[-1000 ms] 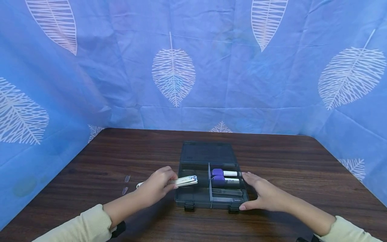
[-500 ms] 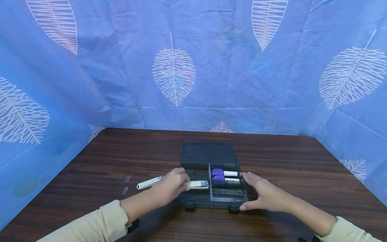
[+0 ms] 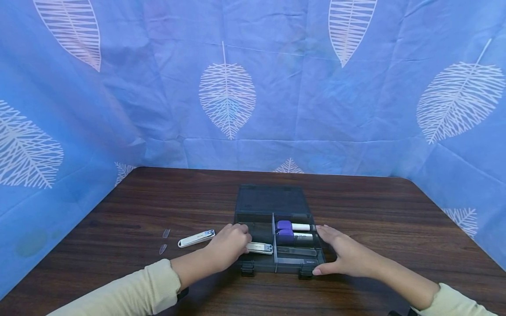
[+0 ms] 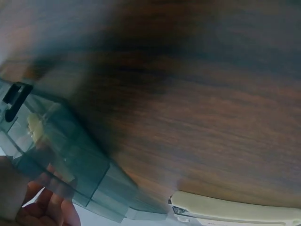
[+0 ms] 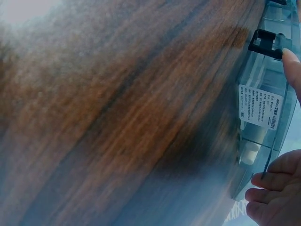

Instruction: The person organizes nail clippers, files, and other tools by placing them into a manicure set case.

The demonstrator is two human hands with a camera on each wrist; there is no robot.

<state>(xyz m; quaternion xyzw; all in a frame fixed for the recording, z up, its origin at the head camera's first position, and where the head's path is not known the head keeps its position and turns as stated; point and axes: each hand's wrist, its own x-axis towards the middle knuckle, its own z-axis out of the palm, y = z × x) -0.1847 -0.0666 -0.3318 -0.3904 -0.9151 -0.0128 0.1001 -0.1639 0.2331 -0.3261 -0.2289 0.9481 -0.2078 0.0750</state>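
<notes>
In the head view, a dark translucent divided box point(image 3: 255, 265) lies on the table with its lid folded back. My left hand point(image 3: 229, 246) reaches over its left compartment, holding a white nail clipper point(image 3: 260, 248) whose metal end points at the divider; the clipper's other end is hidden by the fingers. Another white nail clipper point(image 3: 196, 238) lies on the table left of the box, partly in the left wrist view too. My right hand point(image 3: 349, 253) rests against the box's right side, fingers extended, thumb at the front corner.
The right compartment holds purple-capped bottles point(image 3: 284, 235) and flat clear pieces point(image 3: 296, 251). Two small clear pieces, one being this nearer piece point(image 3: 163, 249), lie at left on the dark wooden table point(image 3: 189, 193). A leaf-patterned blue cloth point(image 3: 276, 109) hangs behind.
My left hand has moved right and lowered the nail clipper deeper into the left compartment, uncovering the other clipper on the table. My right hand has stayed at the box's side.
</notes>
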